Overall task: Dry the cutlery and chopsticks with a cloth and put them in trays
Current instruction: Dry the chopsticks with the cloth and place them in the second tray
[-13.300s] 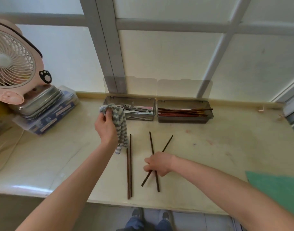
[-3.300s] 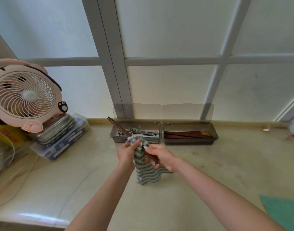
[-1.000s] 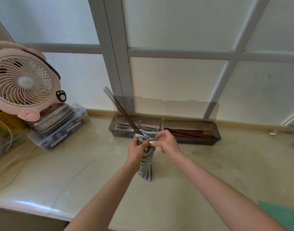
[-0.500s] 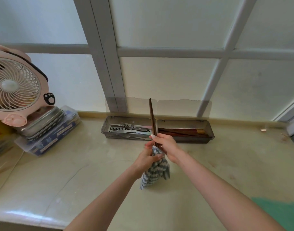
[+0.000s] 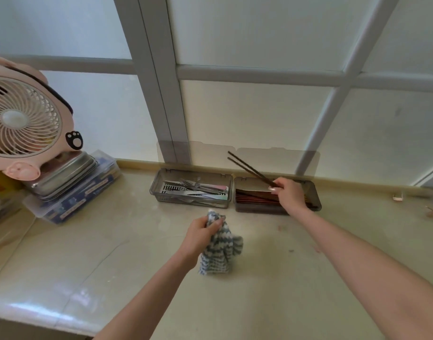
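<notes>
My right hand [image 5: 288,195] pinches a pair of dark chopsticks [image 5: 248,169] by one end, held above the right tray [image 5: 313,200], which holds several reddish chopsticks. The free ends point up and to the left. My left hand [image 5: 200,233] grips a grey-and-white striped cloth [image 5: 221,251] that hangs down to the countertop in front of the trays. The left tray [image 5: 156,186] holds metal forks, knives and other cutlery.
A pink desk fan [image 5: 26,119] stands at the left on a metal tin and a plastic box [image 5: 70,192]. The trays' clear lids lean open against the window frame [image 5: 166,94]. A cable runs along the counter's left side.
My right hand has pulled the chopsticks out of the cloth and carried them right, over the chopstick tray. My left hand lowered with the cloth.
</notes>
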